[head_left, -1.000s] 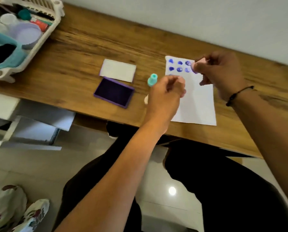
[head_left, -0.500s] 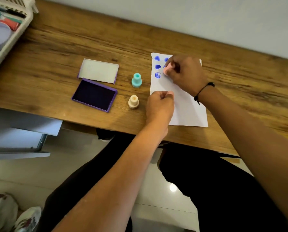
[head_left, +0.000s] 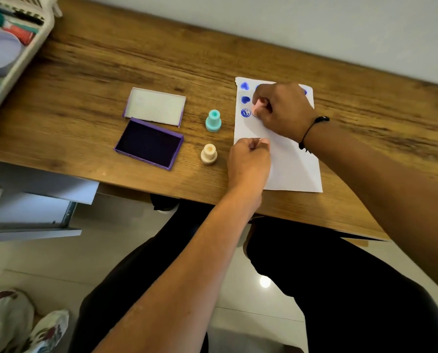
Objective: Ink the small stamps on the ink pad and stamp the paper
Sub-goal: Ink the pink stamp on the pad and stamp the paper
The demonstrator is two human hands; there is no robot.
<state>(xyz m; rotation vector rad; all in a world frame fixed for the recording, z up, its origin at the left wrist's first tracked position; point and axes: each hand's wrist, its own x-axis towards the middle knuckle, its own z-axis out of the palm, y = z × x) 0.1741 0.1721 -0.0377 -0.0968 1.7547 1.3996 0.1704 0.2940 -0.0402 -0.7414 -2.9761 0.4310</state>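
Head view: no writing I can read. My right hand (head_left: 283, 110), fingers clamped on a pink stamp (head_left: 258, 108), presses it onto the paper (head_left: 291, 164) as it did half a second ago; four blue prints show. My left hand (head_left: 248, 161), fingers curled shut, pins the paper. Two stamps, teal (head_left: 213, 121) and cream (head_left: 208, 154), stand between paper and ink pad (head_left: 149, 143) on the worktop (head_left: 85, 72).

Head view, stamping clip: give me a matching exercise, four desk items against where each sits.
Items:
1 teal stamp
2 cream stamp
3 pink stamp
4 ink pad

Places:
A in the right hand, on the paper
B nearest the desk's front edge, left of the left hand
C in front of its lid
D between lid and paper

Pairs: 1-D, 2-B, 3-A, 4-C
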